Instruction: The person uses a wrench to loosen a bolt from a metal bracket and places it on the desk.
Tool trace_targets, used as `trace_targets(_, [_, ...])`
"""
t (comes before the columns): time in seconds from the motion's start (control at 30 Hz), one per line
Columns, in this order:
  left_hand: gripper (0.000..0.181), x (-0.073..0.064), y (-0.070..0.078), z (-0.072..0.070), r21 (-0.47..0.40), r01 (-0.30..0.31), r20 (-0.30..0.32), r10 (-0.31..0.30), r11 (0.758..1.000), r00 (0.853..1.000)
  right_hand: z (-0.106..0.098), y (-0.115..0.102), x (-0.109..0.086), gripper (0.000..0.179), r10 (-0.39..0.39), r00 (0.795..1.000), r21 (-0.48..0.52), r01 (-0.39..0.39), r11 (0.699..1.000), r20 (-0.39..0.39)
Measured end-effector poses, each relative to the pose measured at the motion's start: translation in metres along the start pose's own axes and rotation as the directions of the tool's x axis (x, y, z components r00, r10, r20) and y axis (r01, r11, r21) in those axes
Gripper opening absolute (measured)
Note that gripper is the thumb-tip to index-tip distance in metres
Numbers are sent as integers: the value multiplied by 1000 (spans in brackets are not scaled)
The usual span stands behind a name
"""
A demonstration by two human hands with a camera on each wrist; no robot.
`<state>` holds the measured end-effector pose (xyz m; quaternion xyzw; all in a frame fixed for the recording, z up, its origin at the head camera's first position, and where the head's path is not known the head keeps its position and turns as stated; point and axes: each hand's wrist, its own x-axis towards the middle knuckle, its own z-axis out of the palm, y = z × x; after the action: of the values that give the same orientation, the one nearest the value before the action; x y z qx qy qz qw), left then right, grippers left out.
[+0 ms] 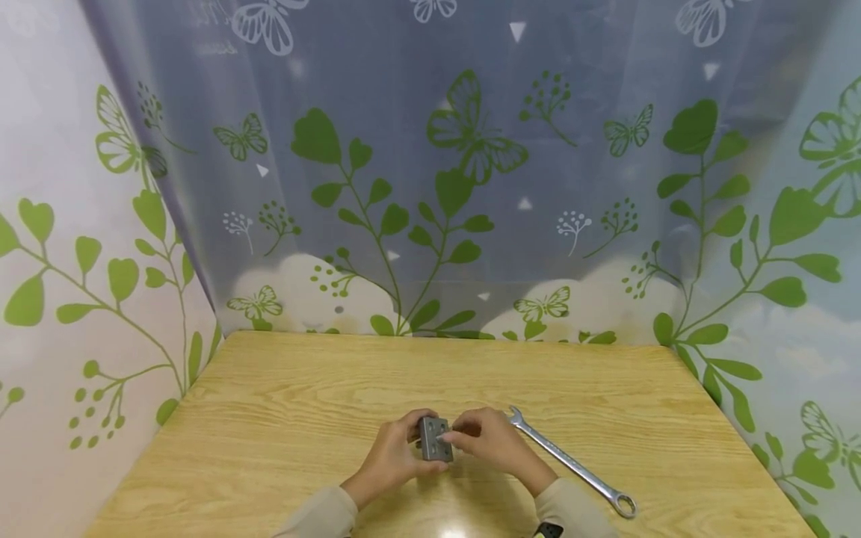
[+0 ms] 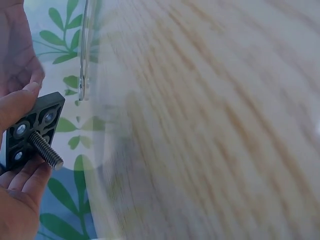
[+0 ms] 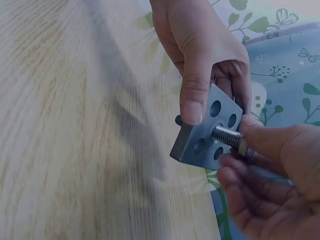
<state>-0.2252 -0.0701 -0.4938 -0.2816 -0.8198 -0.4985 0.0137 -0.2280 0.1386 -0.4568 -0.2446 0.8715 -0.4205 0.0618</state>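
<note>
hands angled inward, left hand [image 1: 393, 453] gripping a gray block [image 3: 204, 132] edgewise, right hand [image 1: 496, 442] pinching the protruding bolt [image 3: 227, 135]

In the right wrist view, the block [image 3: 202, 131] is hiding part of the left hand [image 3: 200, 55] and swallowing the middle of the bolt [image 3: 226, 136]. The right hand [image 3: 300, 175] is running off the right edge, its fingers partly covering the bolt's head. In the left wrist view, that head is sitting out of sight behind the block, and the table's grain is blurring. In the head view, the bottom edge is cropping both sleeves [image 1: 323, 515] and the watch [image 1: 550, 530]; the curtain's lettering [image 1: 212, 11] is looking too faint to read.
</note>
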Motion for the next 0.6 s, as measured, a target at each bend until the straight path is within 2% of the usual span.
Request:
trace_targets(0.1, [68,1,1,-1,0,2,-2,-2,1000,1000,-2,1,0,19,-46,999,-16,45,999,-14])
trace_targets(0.27, [68,2,4,-1,-3,3,-3,-3,1000,1000,-4,-1,1,19,-86,996,-18,86,996,-23])
trace_targets(0.43, [68,2,4,-1,-6,9,4,-9,1000,1000,-5,-2,1,19,-83,996,-22,83,996,-12])
trace_targets(0.6, [68,1,2,-1,-8,3,7,-3,1000,1000,-6,-2,0,26,-48,998,-11,49,999,42])
